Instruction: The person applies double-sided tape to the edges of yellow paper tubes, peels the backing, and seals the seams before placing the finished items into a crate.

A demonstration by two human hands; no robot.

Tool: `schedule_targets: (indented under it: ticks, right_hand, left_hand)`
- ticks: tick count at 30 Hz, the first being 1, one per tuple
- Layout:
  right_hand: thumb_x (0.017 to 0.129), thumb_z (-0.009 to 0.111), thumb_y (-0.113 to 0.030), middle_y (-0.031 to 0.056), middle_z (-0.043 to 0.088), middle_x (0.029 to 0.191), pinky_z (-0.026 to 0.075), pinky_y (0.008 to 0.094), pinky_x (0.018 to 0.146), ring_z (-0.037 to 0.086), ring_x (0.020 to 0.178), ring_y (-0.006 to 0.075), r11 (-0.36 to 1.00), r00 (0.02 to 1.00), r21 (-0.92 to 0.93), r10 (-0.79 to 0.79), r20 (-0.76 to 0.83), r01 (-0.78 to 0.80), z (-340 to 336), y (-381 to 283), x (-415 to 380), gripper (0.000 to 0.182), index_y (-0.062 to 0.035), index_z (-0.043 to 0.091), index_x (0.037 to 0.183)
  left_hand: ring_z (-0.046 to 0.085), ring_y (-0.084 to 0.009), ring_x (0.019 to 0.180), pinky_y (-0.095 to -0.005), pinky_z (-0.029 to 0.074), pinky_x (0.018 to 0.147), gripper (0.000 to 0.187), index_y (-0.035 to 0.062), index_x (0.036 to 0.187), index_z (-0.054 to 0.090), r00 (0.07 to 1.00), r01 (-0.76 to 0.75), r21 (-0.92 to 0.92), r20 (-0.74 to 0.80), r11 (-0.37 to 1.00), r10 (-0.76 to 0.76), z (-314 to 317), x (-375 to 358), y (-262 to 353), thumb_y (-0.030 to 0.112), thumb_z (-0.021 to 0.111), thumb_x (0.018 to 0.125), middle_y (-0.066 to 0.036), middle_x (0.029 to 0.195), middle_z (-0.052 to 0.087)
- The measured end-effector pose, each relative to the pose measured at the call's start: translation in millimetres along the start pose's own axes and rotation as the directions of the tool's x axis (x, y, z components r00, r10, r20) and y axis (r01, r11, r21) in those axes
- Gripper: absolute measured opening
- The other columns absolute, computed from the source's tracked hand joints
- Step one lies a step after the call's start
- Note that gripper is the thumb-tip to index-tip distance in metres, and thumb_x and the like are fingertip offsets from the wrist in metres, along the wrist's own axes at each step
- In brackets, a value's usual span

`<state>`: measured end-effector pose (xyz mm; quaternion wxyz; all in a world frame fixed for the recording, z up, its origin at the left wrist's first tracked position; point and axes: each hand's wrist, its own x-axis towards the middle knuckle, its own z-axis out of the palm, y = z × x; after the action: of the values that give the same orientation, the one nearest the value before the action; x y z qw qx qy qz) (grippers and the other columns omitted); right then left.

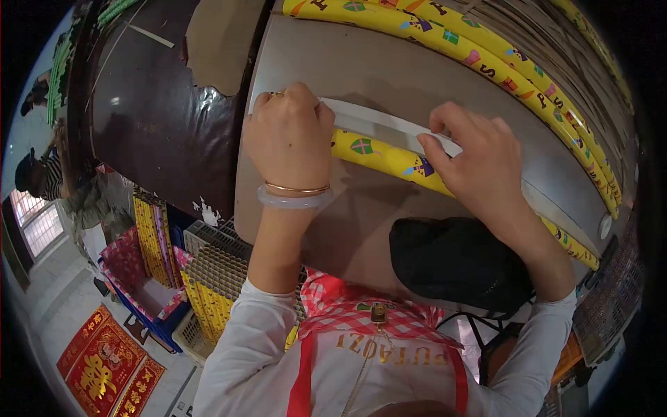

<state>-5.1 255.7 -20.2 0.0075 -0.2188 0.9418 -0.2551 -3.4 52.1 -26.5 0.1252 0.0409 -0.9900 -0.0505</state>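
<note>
A yellow printed roll [396, 162] lies across the pale table, with a white strip [375, 119] along its far side. My left hand [290, 135] is closed over the left end of the roll and strip; what its fingertips pinch is hidden. My right hand [476, 153] has thumb and forefinger closed on the white strip, just above the roll. Part of the roll passes under my right hand and reappears by the forearm. A black cloth item [455, 260] rests below the roll, near the table's front edge.
Long yellow printed rolls [486, 62] lie at the table's far side beside brown strips [535, 35]. Left are a dark table [160, 125] with cardboard [221, 42], a blue bin [163, 326], bundled yellow tubes [208, 299] and a person [52, 174] farther off.
</note>
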Motion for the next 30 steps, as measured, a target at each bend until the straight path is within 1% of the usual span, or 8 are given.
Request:
schedule_targets:
  ticks: [3, 5, 10, 14, 18, 20, 26, 30]
  right_hand:
    - [0.073, 0.063, -0.018, 0.0, 0.056, 0.07, 0.035, 0.0317, 0.057, 0.055, 0.063, 0.0203, 1.0, 1.0, -0.019, -0.007, 0.007, 0.007, 1.5, 0.0, 0.2, 0.015, -0.0114, 0.05, 0.075]
    - [0.072, 0.063, -0.017, 0.0003, 0.055, 0.068, 0.035, 0.0321, 0.057, 0.055, 0.064, 0.0199, 0.996, 0.999, -0.085, -0.032, 0.016, 0.033, 1.8, -1.2, 0.7, 0.014, -0.0115, 0.05, 0.073]
    - [0.071, 0.062, -0.015, 0.0, 0.054, 0.066, 0.034, 0.0326, 0.057, 0.055, 0.063, 0.02, 0.991, 0.999, -0.125, -0.033, 0.03, 0.037, 3.8, -3.1, 3.4, 0.013, -0.0121, 0.05, 0.072]
    - [0.072, 0.061, -0.016, -0.0008, 0.054, 0.066, 0.034, 0.0328, 0.056, 0.054, 0.062, 0.0199, 0.986, 0.999, -0.164, -0.014, 0.052, 0.023, 3.8, -4.3, 4.1, 0.011, -0.0128, 0.05, 0.073]
    - [0.072, 0.06, -0.016, -0.0008, 0.054, 0.064, 0.034, 0.0325, 0.056, 0.054, 0.06, 0.0198, 0.983, 0.999, -0.181, -0.026, 0.031, 0.031, 5.3, -4.1, 5.8, 0.01, -0.0129, 0.05, 0.072]
    - [0.072, 0.059, -0.016, 0.0, 0.054, 0.063, 0.035, 0.0326, 0.055, 0.055, 0.06, 0.0203, 0.977, 0.998, -0.21, -0.026, 0.065, 0.039, 5.1, -4.8, 6.7, 0.01, -0.0127, 0.05, 0.072]
    - [0.073, 0.059, -0.015, 0.0018, 0.054, 0.062, 0.037, 0.0348, 0.055, 0.056, 0.061, 0.0227, 0.984, 0.995, -0.177, -0.016, 0.094, 0.032, 4.9, -3.4, 9.3, 0.01, -0.0113, 0.05, 0.071]
    - [0.073, 0.058, -0.015, 0.0022, 0.054, 0.063, 0.038, 0.0355, 0.055, 0.056, 0.061, 0.0235, 0.986, 0.994, -0.164, -0.011, 0.106, 0.028, 4.4, -3.4, 10.9, 0.01, -0.0109, 0.05, 0.071]
  left_hand:
    - [0.057, -0.0249, 0.063, -0.0369, 0.042, 0.054, 0.008, 0.007, 0.059, 0.058, 1.0, 0.007, 0.007, 0.005, 1.0, -0.007, -0.6, 0.5, -1.5, 0.011, 0.064, 0.061, -0.008, 0.06, 0.06]
    - [0.057, -0.0245, 0.064, -0.0368, 0.041, 0.054, 0.008, 0.0074, 0.058, 0.058, 1.0, 0.006, -0.003, 0.005, 1.0, -0.006, -0.2, 1.6, -3.9, 0.012, 0.064, 0.061, -0.007, 0.059, 0.06]
    - [0.056, -0.0239, 0.064, -0.0362, 0.038, 0.056, 0.007, 0.008, 0.058, 0.06, 1.0, 0.012, -0.019, 0.024, 1.0, -0.011, 1.2, 4.5, -9.1, 0.013, 0.063, 0.06, -0.007, 0.057, 0.059]
    - [0.057, -0.0235, 0.065, -0.0362, 0.038, 0.056, 0.007, 0.0085, 0.058, 0.06, 0.999, 0.013, -0.017, 0.037, 1.0, -0.013, -0.6, 5.5, -8.7, 0.014, 0.063, 0.061, -0.007, 0.056, 0.059]
    - [0.057, -0.0231, 0.065, -0.036, 0.038, 0.057, 0.006, 0.0089, 0.058, 0.061, 0.999, 0.012, -0.02, 0.044, 1.0, -0.011, -1.0, 5.6, -8.8, 0.014, 0.063, 0.061, -0.007, 0.056, 0.059]
    - [0.057, -0.023, 0.065, -0.0359, 0.038, 0.057, 0.006, 0.009, 0.058, 0.061, 0.999, 0.012, -0.014, 0.039, 1.0, -0.012, -0.8, 5.7, -8.3, 0.014, 0.064, 0.061, -0.007, 0.056, 0.059]
    - [0.057, -0.0231, 0.065, -0.0352, 0.038, 0.058, 0.006, 0.0097, 0.058, 0.062, 1.0, 0.008, -0.031, 0.022, 0.999, -0.008, -0.4, 5.3, -9.9, 0.014, 0.064, 0.06, -0.007, 0.056, 0.059]
    - [0.056, -0.0228, 0.062, -0.0354, 0.038, 0.055, 0.005, 0.0101, 0.059, 0.063, 0.999, -0.012, -0.016, 0.03, 1.0, 0.012, 0.3, 7.3, -14.1, 0.015, 0.065, 0.059, -0.007, 0.055, 0.059]
